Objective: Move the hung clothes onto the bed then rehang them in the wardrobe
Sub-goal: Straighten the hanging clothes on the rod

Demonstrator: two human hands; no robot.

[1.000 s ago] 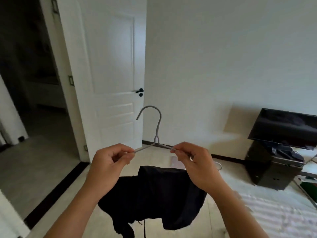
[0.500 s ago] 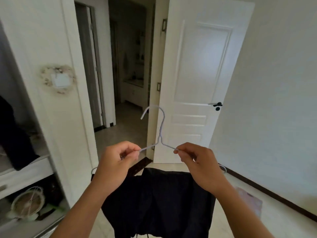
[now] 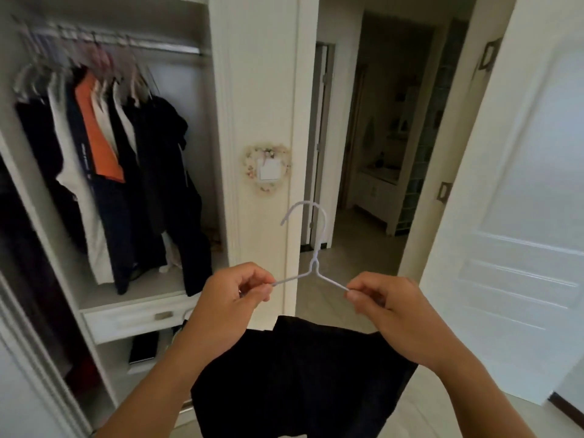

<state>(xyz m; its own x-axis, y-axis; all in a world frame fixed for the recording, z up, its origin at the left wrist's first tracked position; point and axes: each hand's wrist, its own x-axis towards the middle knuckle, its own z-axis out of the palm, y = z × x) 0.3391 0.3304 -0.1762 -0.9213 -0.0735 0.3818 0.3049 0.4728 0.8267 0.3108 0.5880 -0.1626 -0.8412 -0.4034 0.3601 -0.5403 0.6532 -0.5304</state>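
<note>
Left hand (image 3: 235, 295) and right hand (image 3: 390, 306) each pinch a shoulder of the thin white wire hanger (image 3: 311, 267), fingers closed on it. Hook upright between them, long axis left-right. Black garment (image 3: 297, 380), soft and matte, draped below the fingers. Wardrobe rail (image 3: 164, 47) up-left of them, left hand nearer; smooth metal bar, crowded left.
</note>
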